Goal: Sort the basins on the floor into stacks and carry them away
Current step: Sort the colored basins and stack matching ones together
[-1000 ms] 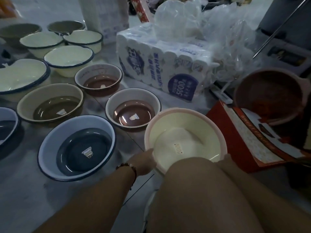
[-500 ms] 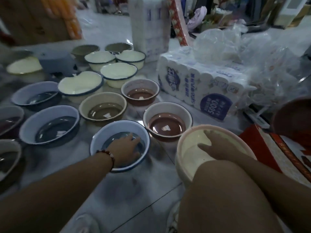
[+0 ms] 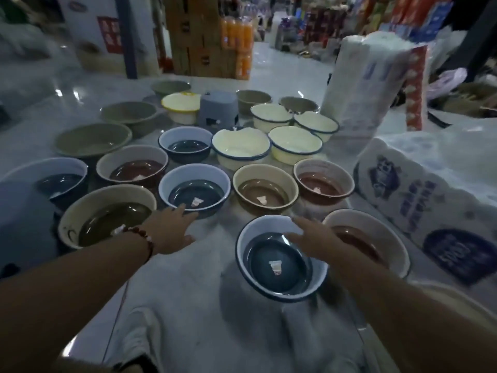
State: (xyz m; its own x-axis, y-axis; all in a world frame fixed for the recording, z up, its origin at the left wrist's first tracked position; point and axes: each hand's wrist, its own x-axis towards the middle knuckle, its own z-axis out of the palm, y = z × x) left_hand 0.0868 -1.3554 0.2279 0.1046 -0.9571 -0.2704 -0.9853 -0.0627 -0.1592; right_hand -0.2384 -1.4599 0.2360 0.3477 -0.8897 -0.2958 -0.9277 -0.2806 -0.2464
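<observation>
Several basins stand on the pale floor in blue, red-brown, olive, cream and grey-green. My left hand [image 3: 169,230], with a bead bracelet on its wrist, stretches forward with straight fingers that reach the near rim of a blue basin [image 3: 194,190]. My right hand [image 3: 314,240] hovers with fingers spread over the far right rim of the nearest blue basin [image 3: 279,261], which looks slightly tilted. I cannot see it gripping the rim. A red-brown basin [image 3: 368,242] sits just right of that hand. An olive basin [image 3: 107,214] lies under my left forearm.
Packs of tissue rolls [image 3: 430,195] lie along the right, with a tall upright pack [image 3: 368,84] behind them. A grey overturned stool [image 3: 219,110] stands among the far basins. Stacked cartons and orange bottles [image 3: 236,36] fill the background. A cream basin's rim [image 3: 457,294] shows at lower right.
The view has risen and widened. My left hand left the near blue basin and reached to the blue basin farther on. My right hand moved from the cream basin to the near blue one.
</observation>
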